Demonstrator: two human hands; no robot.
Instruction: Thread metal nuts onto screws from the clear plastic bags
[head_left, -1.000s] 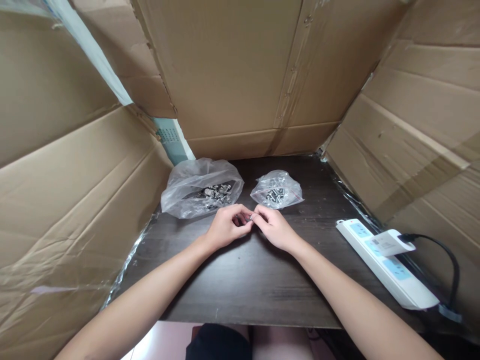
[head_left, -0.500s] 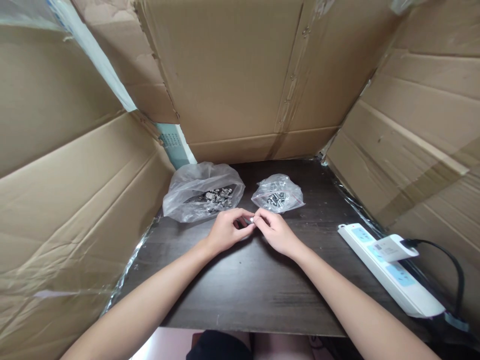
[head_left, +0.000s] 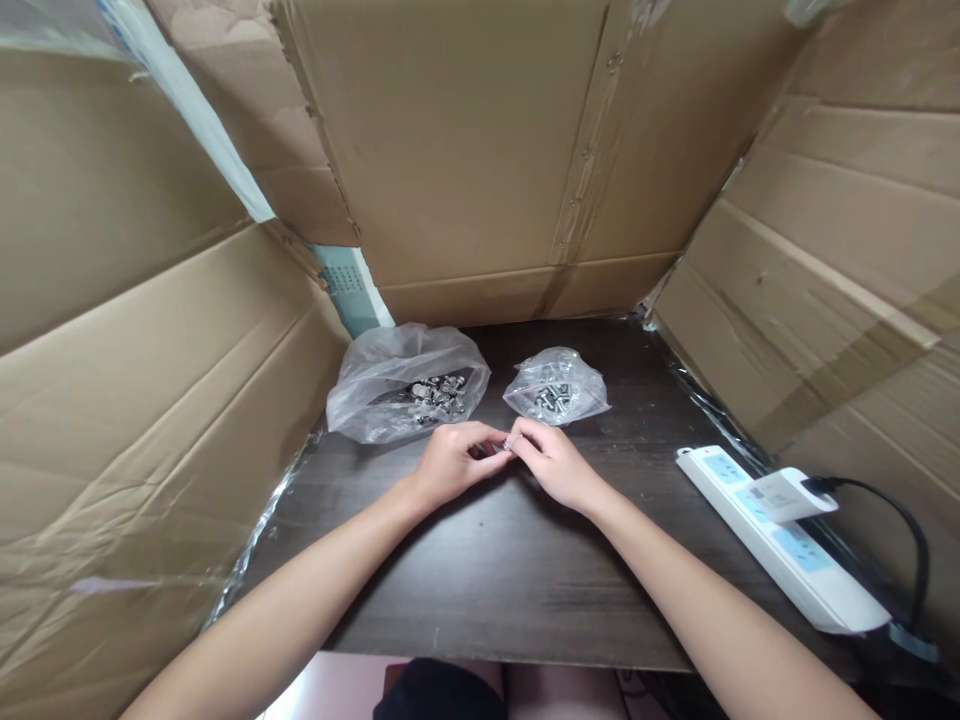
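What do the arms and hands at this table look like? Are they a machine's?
No, they're a person's. The left hand and right hand have ordinary human fingers and thumbs, without gloves. Both slender forearms are bare as far as the view shows: no sleeves, watch, bracelet, cables or visible markings.

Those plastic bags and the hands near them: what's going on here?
A person's left hand and right hand meet over the dark table, with a small shiny piece, too small to identify, at their fingertips. Just beyond them lie a larger plastic bag and a smaller plastic bag, both holding metal parts.
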